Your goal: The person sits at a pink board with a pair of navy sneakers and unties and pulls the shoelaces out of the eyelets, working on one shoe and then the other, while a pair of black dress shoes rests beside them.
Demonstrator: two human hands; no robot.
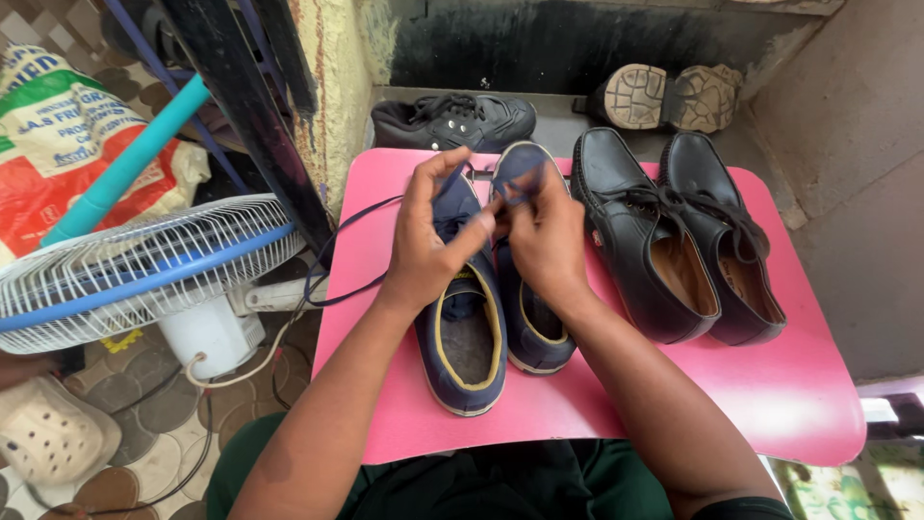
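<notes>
Hands meet over a pair of navy canvas shoes (476, 332) with yellow trim, which lie side by side toe-away on the near left part of a pink table (770, 404); the left hand (428, 241) and right hand (544, 236) each pinch a dark blue lace (337, 274) that trails off the table's left edge. Right of them sit two black leather shoes (674, 241), and a white floor fan (144, 274) stands on the left.
</notes>
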